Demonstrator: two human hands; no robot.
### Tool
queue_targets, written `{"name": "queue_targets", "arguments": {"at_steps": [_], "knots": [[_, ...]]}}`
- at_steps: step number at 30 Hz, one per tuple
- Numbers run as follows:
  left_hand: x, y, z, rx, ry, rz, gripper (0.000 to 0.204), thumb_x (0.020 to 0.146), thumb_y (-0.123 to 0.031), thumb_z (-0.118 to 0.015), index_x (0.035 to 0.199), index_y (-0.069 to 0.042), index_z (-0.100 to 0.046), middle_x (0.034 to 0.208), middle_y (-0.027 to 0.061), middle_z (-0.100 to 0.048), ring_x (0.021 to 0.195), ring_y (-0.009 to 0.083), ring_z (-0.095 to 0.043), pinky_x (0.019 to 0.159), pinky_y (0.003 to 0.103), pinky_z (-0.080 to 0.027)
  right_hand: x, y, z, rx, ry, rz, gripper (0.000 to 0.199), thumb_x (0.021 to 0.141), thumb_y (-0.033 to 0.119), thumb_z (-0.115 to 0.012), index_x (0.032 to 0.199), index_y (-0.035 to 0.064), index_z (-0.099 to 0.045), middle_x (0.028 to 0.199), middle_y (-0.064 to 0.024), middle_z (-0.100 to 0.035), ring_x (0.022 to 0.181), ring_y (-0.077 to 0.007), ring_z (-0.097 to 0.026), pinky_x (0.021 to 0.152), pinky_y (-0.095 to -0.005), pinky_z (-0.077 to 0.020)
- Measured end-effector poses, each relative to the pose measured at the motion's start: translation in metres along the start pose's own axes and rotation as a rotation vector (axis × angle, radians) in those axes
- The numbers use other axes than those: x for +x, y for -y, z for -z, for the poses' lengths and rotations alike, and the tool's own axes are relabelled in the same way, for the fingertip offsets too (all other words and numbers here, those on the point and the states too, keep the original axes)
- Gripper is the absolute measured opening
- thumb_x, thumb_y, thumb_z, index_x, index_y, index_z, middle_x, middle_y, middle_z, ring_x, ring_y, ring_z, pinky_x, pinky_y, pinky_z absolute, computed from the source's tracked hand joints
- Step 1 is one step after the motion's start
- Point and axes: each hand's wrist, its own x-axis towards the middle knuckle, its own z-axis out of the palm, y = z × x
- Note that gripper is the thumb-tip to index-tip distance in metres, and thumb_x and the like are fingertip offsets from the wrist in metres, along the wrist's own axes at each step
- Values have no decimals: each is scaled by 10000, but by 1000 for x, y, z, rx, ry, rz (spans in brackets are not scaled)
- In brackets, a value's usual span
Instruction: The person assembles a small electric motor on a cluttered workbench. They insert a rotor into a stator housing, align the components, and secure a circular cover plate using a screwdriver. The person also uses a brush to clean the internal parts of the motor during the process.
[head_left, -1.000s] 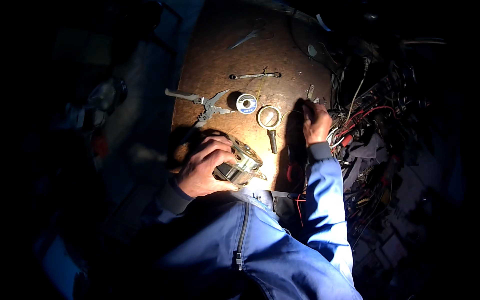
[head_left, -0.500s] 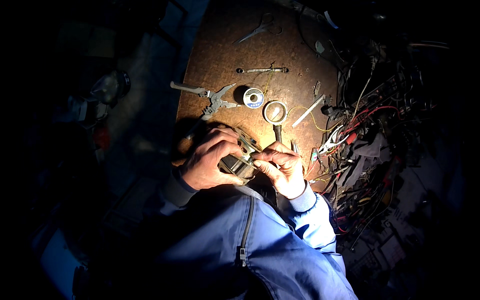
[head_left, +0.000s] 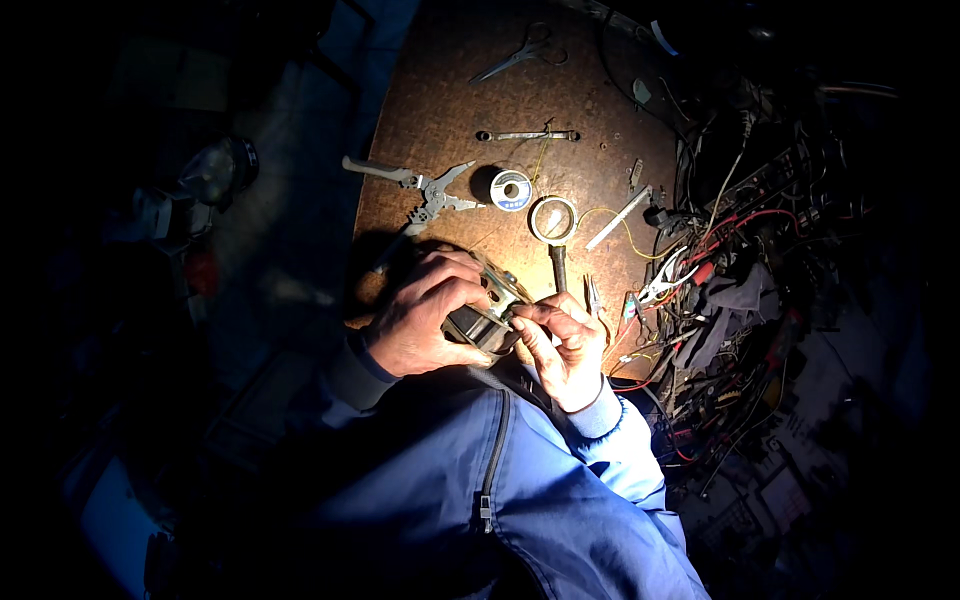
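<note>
My left hand [head_left: 425, 312] is wrapped round a dark, boxy metal device [head_left: 478, 327] near the front edge of the table. A lighter plate with round holes shows on the device's far side. At its right edge, my right hand [head_left: 565, 350] has thumb and forefinger pinched together; whatever lies between the fingertips is too small to make out. Just beyond that hand lies a magnifying glass [head_left: 558, 253] with a dark handle. Close to its knuckles are the tips of small pliers [head_left: 592, 292].
On the brown table [head_left: 440, 100] lie a wire stripper [head_left: 432, 196], a solder spool [head_left: 511, 191], a double-ended wrench [head_left: 528, 135], scissors [head_left: 522, 57] and a pale strip [head_left: 619, 217]. Tangled cables [head_left: 735, 230] and a white-jawed clip [head_left: 668, 280] crowd the right side. Surroundings are dark.
My right hand has shifted slightly down, still pinched at the device's edge. The device has tilted a little in my left hand, and more of the small pliers shows.
</note>
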Motion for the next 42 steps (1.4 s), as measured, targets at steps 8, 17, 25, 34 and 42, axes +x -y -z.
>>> {"name": "queue_targets", "arguments": {"at_steps": [8, 17, 25, 34, 42], "knots": [[-2, 1, -1, -7, 25, -15, 660, 491, -202, -1042, 1034, -90, -683, 1118, 90, -667, 1197, 325, -636, 1018, 450, -525, 3, -1, 5, -35, 84, 54, 131, 930, 50, -782, 1047, -10, -776, 888, -109, -658, 800, -244, -664, 727, -332, -542], [-2, 2, 0, -19, 30, -12, 626, 520, -140, -1009, 1041, -90, -664, 1147, 109, -647, 1195, 341, -626, 1016, 461, -532, 9, -10, 11, 51, 131, 62, 134, 933, 74, -775, 1047, 6, -796, 905, -111, -700, 823, -251, -689, 753, -345, -553], [-1, 2, 0, -28, 30, -1, 625, 516, -136, -1004, 1038, -86, -663, 1146, 108, -648, 1188, 337, -629, 1016, 457, -531, 5, -8, 8, 71, 93, -67, 88, 925, 97, -810, 957, 18, -790, 859, -81, -691, 779, -193, -668, 708, -319, -515], [0, 3, -1, -33, 24, -17, 611, 525, -131, -997, 1036, -87, -665, 1127, 107, -651, 1174, 336, -634, 1008, 454, -532, 1, -6, 4, -61, 21, 146, 94, 903, 34, -796, 974, -8, -751, 899, -97, -671, 775, -213, -656, 673, -314, -516], [3, 3, 0, -44, 28, -18, 613, 533, -137, -997, 1044, -86, -662, 1128, 106, -649, 1179, 338, -633, 1010, 458, -529, -1, -12, -1, -61, -26, 183, 128, 892, 29, -776, 1009, -20, -759, 910, -120, -684, 799, -232, -674, 695, -333, -534]]}}
